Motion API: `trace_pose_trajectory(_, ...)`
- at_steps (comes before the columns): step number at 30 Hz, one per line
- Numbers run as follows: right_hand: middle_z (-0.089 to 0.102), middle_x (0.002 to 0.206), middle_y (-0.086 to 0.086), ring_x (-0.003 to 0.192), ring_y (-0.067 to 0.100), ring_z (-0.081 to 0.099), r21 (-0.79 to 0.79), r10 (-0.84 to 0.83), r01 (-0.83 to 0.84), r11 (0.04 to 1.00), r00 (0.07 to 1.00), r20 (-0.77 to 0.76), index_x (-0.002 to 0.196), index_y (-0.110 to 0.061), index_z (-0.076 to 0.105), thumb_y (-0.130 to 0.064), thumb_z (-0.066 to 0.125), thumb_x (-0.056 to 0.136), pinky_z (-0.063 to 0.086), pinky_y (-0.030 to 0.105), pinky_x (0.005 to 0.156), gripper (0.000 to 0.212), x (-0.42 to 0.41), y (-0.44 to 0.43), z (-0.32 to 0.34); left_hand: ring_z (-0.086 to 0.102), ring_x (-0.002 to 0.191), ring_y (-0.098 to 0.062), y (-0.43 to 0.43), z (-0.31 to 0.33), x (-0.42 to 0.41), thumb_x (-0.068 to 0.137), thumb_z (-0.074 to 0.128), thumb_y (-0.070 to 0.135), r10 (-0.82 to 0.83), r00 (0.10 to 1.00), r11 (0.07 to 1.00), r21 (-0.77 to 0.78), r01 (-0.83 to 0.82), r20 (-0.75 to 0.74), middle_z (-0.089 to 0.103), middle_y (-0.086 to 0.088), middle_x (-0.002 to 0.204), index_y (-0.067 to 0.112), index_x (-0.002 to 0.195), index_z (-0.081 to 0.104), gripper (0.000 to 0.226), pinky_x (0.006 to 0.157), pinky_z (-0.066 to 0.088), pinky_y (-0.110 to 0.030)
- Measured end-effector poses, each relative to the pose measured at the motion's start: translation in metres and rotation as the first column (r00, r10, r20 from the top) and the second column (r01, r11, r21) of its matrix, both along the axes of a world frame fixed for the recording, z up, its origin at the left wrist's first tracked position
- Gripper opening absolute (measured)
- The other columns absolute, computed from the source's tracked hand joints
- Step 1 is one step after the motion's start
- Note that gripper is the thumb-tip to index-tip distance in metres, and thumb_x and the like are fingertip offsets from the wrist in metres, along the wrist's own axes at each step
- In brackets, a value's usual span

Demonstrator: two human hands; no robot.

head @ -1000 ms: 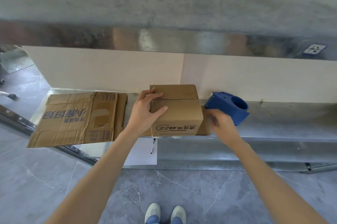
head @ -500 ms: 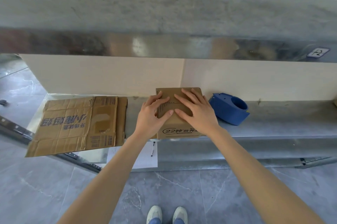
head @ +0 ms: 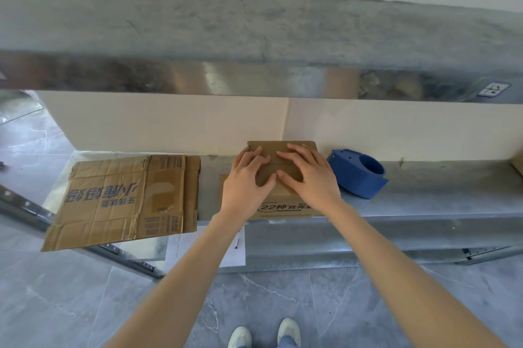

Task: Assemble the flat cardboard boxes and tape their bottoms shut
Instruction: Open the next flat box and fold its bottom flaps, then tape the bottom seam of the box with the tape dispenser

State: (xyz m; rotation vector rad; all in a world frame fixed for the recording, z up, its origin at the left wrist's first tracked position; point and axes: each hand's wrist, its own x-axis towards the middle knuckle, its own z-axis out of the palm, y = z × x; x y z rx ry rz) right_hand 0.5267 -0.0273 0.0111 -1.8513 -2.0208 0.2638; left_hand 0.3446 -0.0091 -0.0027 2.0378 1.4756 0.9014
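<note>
A small brown cardboard box (head: 283,207) stands on the grey metal shelf (head: 424,200), its flaps folded flat on top. My left hand (head: 244,186) and my right hand (head: 310,178) both lie palm down on those flaps, fingers spread, thumbs nearly meeting over the seam. Neither hand grips anything. A blue tape dispenser (head: 358,173) rests on the shelf just right of the box, untouched. To the left lies a flattened, creased cardboard box (head: 121,200), hanging over the shelf's front edge.
An upper metal shelf (head: 254,36) juts out above the work area. A white paper sheet with a pen (head: 235,248) lies on the lower ledge below the box. Grey tiled floor and my shoes (head: 264,335) are below.
My right hand left the tape dispenser and came onto the box top. Both hands have pressed the flaps down and the box has slid back toward the wall.
</note>
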Motion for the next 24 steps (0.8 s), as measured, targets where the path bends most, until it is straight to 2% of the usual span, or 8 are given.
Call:
trace_pose_trajectory(4, 0.035, 0.152, -0.019, 0.144, 0.011, 0.023, -0.016, 0.034, -0.035, 0.999, 0.998, -0.043, 0.140, -0.042, 0.048, -0.059, 0.047, 0.095, 0.025, 0.036, 0.115, 0.048, 0.002, 0.000, 0.001, 0.019, 0.147, -0.001, -0.005, -0.007, -0.001, 0.093, 0.061, 0.042, -0.011, 0.999, 1.000, 0.027, 0.010, 0.039, 0.045, 0.016, 0.149, 0.025, 0.126, 0.062, 0.038, 0.092, 0.038, -0.022)
trace_pose_trajectory(7, 0.041, 0.143, -0.021, 0.136, 0.002, 0.035, -0.004, 0.029, -0.034, 0.999, 0.902, -0.431, 0.134, -0.038, 0.054, -0.050, 0.047, 0.099, 0.033, 0.025, 0.105, 0.038, 0.018, -0.002, 0.003, 0.018, 0.146, 0.004, -0.006, -0.006, 0.000, 0.092, 0.063, 0.041, 0.013, 0.998, 0.999, 0.038, -0.015, 0.060, 0.045, 0.020, 0.147, 0.028, 0.125, 0.063, 0.036, 0.086, 0.040, -0.020)
trace_pose_trajectory(9, 0.047, 0.137, -0.015, 0.132, 0.005, 0.041, 0.045, -0.019, 0.049, 0.998, 0.857, -0.514, 0.131, -0.030, 0.058, -0.037, 0.048, 0.102, 0.038, 0.025, 0.104, 0.031, 0.040, -0.002, 0.001, 0.019, 0.144, 0.008, -0.006, -0.006, 0.000, 0.091, 0.064, 0.042, 0.029, 0.997, 0.999, 0.027, -0.031, 0.075, 0.044, 0.024, 0.147, 0.031, 0.125, 0.063, 0.036, 0.084, 0.043, -0.021)
trace_pose_trajectory(11, 0.050, 0.135, -0.006, 0.129, 0.016, 0.045, 0.052, -0.087, 0.120, 0.991, 0.901, -0.425, 0.130, -0.021, 0.058, -0.025, 0.053, 0.101, 0.039, 0.030, 0.105, 0.030, 0.069, 0.000, -0.006, 0.019, 0.143, 0.010, -0.008, -0.005, 0.000, 0.091, 0.065, 0.041, 0.039, 0.995, 0.999, 0.015, -0.041, 0.094, 0.043, 0.027, 0.146, 0.033, 0.124, 0.063, 0.035, 0.087, 0.046, -0.023)
trace_pose_trajectory(13, 0.049, 0.136, 0.001, 0.128, 0.024, 0.046, -0.001, -0.153, 0.157, 0.988, 0.959, -0.240, 0.133, -0.018, 0.056, -0.022, 0.061, 0.096, 0.039, 0.034, 0.103, 0.037, 0.098, 0.004, -0.015, 0.021, 0.143, 0.011, -0.009, -0.006, 0.001, 0.089, 0.066, 0.041, 0.049, 0.992, 0.999, 0.012, -0.051, 0.117, 0.044, 0.029, 0.144, 0.034, 0.124, 0.062, 0.035, 0.090, 0.046, -0.025)
trace_pose_trajectory(17, 0.048, 0.130, 0.008, 0.116, 0.034, 0.049, -0.071, -0.160, 0.168, 0.983, 0.980, 0.114, 0.136, -0.021, 0.053, -0.025, 0.068, 0.090, 0.048, 0.043, 0.085, 0.048, 0.144, 0.006, -0.034, 0.026, 0.141, 0.010, -0.008, -0.004, 0.001, 0.087, 0.071, 0.036, 0.051, 0.986, 0.999, -0.009, -0.050, 0.159, 0.046, 0.030, 0.142, 0.036, 0.121, 0.063, 0.035, 0.096, 0.044, -0.025)
trace_pose_trajectory(20, 0.046, 0.122, 0.011, 0.107, 0.036, 0.051, -0.100, -0.146, 0.164, 0.981, 0.975, 0.166, 0.135, -0.022, 0.053, -0.024, 0.071, 0.087, 0.051, 0.044, 0.078, 0.051, 0.163, 0.008, -0.045, 0.029, 0.140, 0.010, -0.007, -0.005, 0.000, 0.086, 0.073, 0.033, 0.053, 0.978, 0.998, -0.034, -0.048, 0.202, 0.049, 0.028, 0.141, 0.035, 0.118, 0.065, 0.034, 0.102, 0.038, -0.022)
trace_pose_trajectory(24, 0.041, 0.113, 0.004, 0.082, 0.025, 0.052, -0.146, -0.083, 0.093, 0.985, 0.994, 0.077, 0.140, -0.029, 0.046, -0.033, 0.068, 0.090, 0.048, 0.035, 0.067, 0.055, 0.179, 0.014, -0.052, 0.032, 0.142, 0.003, -0.005, -0.005, 0.000, 0.085, 0.076, 0.027, 0.046, 0.969, 0.997, -0.065, -0.032, 0.242, 0.052, 0.020, 0.142, 0.029, 0.119, 0.067, 0.036, 0.112, 0.037, -0.034)
